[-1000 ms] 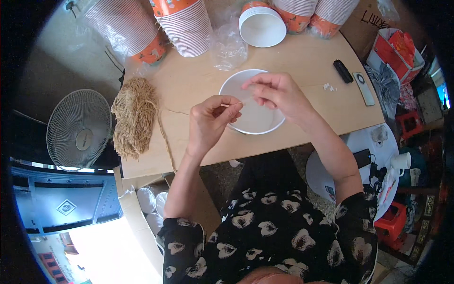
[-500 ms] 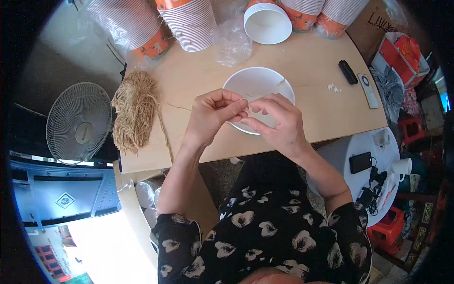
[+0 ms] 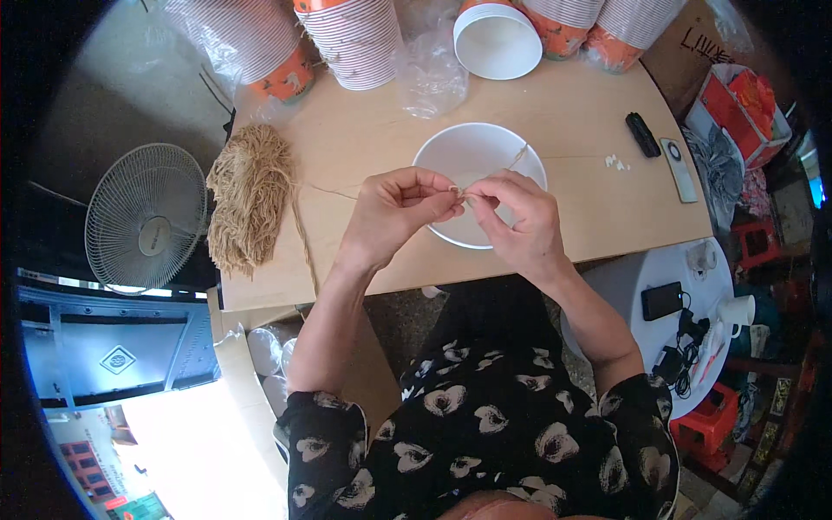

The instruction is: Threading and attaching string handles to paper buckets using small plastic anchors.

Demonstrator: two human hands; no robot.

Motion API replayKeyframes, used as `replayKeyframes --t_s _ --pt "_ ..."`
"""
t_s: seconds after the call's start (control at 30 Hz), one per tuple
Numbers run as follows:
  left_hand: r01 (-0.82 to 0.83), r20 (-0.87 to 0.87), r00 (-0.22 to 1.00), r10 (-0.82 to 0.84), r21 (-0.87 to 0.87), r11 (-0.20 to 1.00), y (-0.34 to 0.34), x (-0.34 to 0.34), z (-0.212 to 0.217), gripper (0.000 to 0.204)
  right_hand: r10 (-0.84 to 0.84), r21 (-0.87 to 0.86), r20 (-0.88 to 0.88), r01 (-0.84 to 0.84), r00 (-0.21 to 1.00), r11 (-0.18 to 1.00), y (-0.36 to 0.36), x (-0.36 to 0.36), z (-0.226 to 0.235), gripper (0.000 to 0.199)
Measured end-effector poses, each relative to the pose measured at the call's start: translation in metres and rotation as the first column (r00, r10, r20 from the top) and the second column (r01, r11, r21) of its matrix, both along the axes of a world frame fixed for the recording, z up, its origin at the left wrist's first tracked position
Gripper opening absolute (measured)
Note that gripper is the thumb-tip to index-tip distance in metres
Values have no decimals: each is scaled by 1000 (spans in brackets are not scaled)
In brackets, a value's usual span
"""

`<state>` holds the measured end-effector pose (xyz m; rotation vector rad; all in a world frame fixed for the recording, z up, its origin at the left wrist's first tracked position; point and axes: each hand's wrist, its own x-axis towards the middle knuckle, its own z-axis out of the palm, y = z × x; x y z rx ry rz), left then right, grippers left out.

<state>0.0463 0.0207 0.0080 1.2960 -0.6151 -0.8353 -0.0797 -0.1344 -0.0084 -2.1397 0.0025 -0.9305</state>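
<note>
The left hand [image 3: 394, 212] and right hand [image 3: 516, 217] pinch one thin jute string [image 3: 498, 169] with fingertips together, above a white paper bowl [image 3: 451, 152]; a twine bundle [image 3: 251, 195] lies left.

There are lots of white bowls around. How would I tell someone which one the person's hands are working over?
Start from the tan wooden table and look to its middle, just beyond the left hand and right hand, which pinch a thin string together. The white bowl lies there. Unlike the stacked bowls along the far edge, it sits alone, open side up, with the string crossing it.
</note>
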Motion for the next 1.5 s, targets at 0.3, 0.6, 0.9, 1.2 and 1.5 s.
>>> replayKeyframes --t_s 0.3,0.6,0.9,1.2,1.5 --pt "-81 88 993 84 -40 996 -2 -5 -5 13 -8 -2 -4 8 1000 1000 0 0 1 8" --pt "-61 155 986 68 -49 997 -2 -13 -7 16 175 348 -121 -123 977 929 -4 -2 8 7" --pt "-71 209 974 88 -88 994 -4 -16 -12 12 247 475 -178 -137 953 869 -8 -5 12 12" --pt "-58 172 983 68 -64 996 -1 -17 -8 12 261 528 -203 -119 944 841 -14 -9 16 15" --pt "-21 66 997 27 -84 996 -1 -16 -7 13 277 350 -341 -151 898 924 -26 3 13 16"
